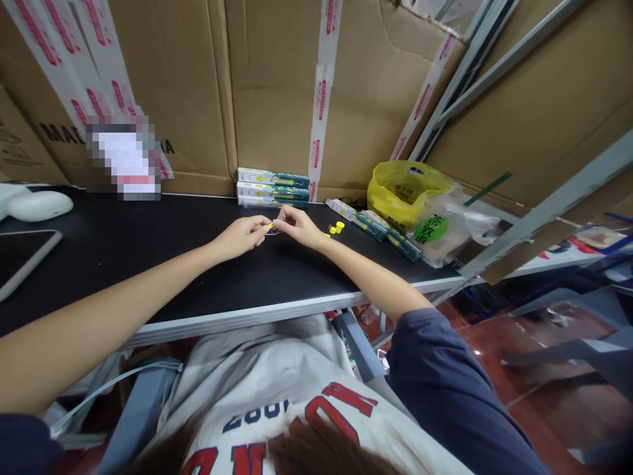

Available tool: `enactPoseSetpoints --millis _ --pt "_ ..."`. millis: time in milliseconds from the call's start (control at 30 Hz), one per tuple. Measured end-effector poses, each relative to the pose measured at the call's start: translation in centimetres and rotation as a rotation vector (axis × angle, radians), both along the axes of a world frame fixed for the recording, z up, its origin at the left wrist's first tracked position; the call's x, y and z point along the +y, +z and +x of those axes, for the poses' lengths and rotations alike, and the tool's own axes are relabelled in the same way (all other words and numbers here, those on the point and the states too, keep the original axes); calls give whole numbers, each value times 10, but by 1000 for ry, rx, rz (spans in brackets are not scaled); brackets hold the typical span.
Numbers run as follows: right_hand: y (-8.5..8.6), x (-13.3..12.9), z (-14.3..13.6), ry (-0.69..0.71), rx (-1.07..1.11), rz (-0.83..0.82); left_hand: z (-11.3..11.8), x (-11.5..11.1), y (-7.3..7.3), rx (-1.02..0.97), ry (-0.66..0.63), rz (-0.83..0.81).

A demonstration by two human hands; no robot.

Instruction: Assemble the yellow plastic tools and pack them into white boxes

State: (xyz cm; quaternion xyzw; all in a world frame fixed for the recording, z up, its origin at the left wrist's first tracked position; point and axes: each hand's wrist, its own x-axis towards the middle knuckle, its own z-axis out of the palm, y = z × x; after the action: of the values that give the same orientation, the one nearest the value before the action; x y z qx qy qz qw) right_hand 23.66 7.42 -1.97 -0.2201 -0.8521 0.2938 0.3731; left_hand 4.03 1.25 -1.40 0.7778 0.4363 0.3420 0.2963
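Note:
Both hands meet over the middle of the black table (208, 284). My left hand (243, 236) is closed in a pinch on a small yellow piece (270, 225). My right hand (295, 226) touches the other side of that piece, its fingers pressed together; what they grip is too small to make out. A thin, clear or metallic curved thing shows partly behind the fingertips. Small yellow parts (337, 227) lie just right of my right hand. Behind the hands, several slim white and green boxes (273, 187) are stacked against the cardboard.
More slim boxes (366, 224) lie at the right, beside a yellow plastic bag (403, 191) and a clear bag (438, 227). A tablet-like device (27, 254) and a white rounded object (40, 206) are at the left. Large cardboard (277, 99) stands behind; a metal frame (494, 234) rises right.

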Motion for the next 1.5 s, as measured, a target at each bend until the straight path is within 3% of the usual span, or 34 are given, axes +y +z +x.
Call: enactPoseSetpoints --millis 100,200,400,500,1033,1333,1500 --pt "3 -4 1 48 -5 -60 1 2 -2 -67 -52 -157" --pt "8 -6 3 53 -11 -76 0 4 -3 -78 -74 -208" --pt "17 1 15 92 -108 -136 -4 4 -1 109 -11 23" --pt "19 0 17 98 -165 -136 -4 3 -1 149 -18 31" --pt "17 -8 13 32 -201 -22 -5 5 -4 162 -49 42" --pt "16 -12 9 -71 -332 224 -8 9 -10 190 -44 78" --pt "17 -15 9 -142 -393 252 -8 8 -8 204 -45 60"
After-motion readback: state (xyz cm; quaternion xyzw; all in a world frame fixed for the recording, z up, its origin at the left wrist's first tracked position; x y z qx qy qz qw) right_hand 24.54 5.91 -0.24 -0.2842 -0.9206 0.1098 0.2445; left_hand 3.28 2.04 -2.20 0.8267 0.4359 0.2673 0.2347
